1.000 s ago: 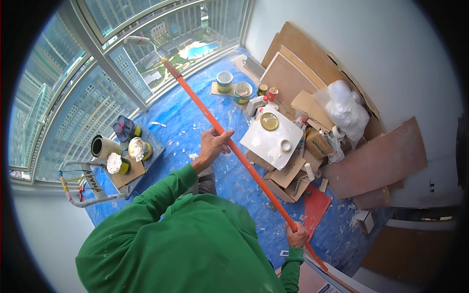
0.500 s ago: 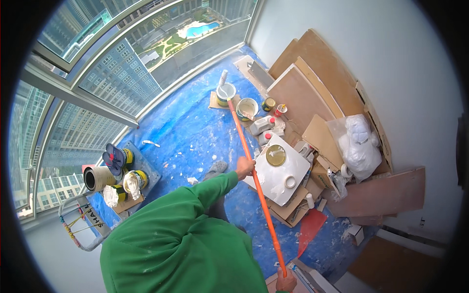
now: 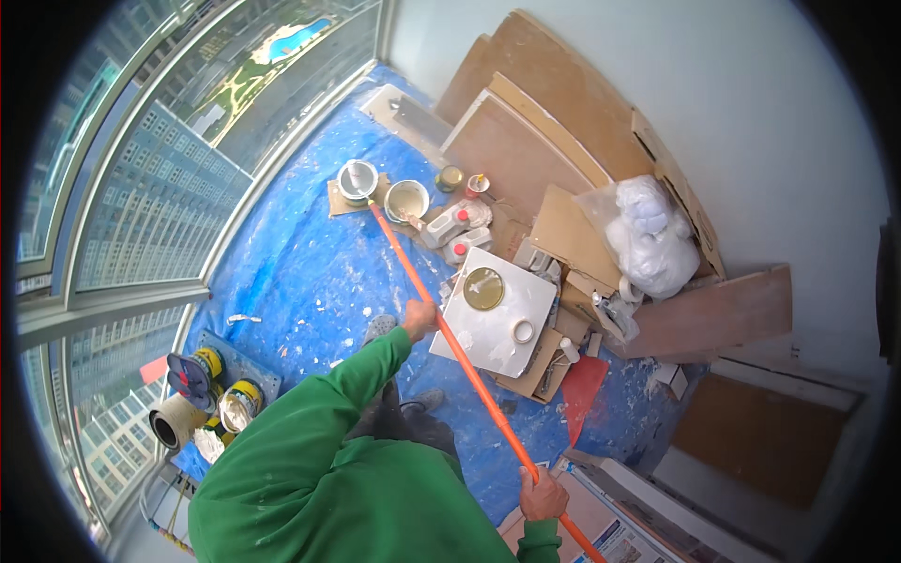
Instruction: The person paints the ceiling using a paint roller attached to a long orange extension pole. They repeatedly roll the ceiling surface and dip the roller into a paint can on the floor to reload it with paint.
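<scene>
Across the blue floor sheet [image 3: 300, 281], we clamp 1 orange pole [image 3: 481, 389], our left hand [image 3: 420, 321] wrapped around its middle and our right hand [image 3: 544, 494] around its near stretch, while the white roller [image 3: 355, 177] at its far end shows within a round bucket [image 3: 351, 200].

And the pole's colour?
The pole is orange; it shows best in the head view.

Head-worn fisheye, looking down, above both hands [image 3: 421, 320] [image 3: 544, 495]

Sheeting [image 3: 286, 258] left of the pole [image 3: 469, 371] seems passable; white board [image 3: 483, 335] crowds right.
</scene>
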{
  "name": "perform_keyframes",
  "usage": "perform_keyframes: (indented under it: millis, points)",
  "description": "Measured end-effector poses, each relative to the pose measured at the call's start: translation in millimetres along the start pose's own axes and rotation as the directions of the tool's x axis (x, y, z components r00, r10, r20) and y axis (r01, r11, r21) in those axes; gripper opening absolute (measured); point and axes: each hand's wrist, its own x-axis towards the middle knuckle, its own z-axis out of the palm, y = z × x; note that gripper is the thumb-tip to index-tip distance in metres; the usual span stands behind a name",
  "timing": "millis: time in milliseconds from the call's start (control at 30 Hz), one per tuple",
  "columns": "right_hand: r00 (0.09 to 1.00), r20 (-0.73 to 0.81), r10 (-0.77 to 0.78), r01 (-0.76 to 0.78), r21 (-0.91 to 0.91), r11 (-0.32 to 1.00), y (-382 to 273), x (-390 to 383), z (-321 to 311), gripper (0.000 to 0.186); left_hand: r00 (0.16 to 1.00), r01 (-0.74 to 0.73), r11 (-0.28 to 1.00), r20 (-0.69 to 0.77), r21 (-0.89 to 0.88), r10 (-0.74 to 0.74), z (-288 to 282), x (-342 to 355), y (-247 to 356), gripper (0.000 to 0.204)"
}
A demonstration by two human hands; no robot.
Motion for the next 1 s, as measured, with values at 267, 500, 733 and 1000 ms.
perform_keyframes:
  millis: [267, 500, 733, 1000]
  points:
    - [0.995, -0.103, -0.006, 0.009, 0.031, 0.999, -4.4, 8.2, -41.5, 0.033, 0.992, 0.02, 0.994, 0.124, -0.105, -0.007, -5.8, -25.3, 30.4, 0.015]
    - [0.992, -0.124, -0.004, 0.015, 0.088, 0.996, 2.5, -6.8, -37.6, 0.029, 0.98, 0.035, 0.987, 0.197, -0.157, -0.003, -13.1, -31.7, 28.7, 0.016]
    - [0.991, -0.118, -0.06, 0.064, 0.033, 0.997, 19.9, -14.5, -112.8, 0.026, 0.946, 0.094, 0.949, 0.325, -0.301, 0.009, -25.5, -8.8, 38.5, 0.019]
    - [0.972, -0.208, -0.105, 0.09, -0.083, 0.992, 31.0, -36.3, -190.0, 0.022, 0.93, 0.095, 0.929, 0.364, -0.358, 0.045, -13.5, -19.1, 73.0, 0.017]
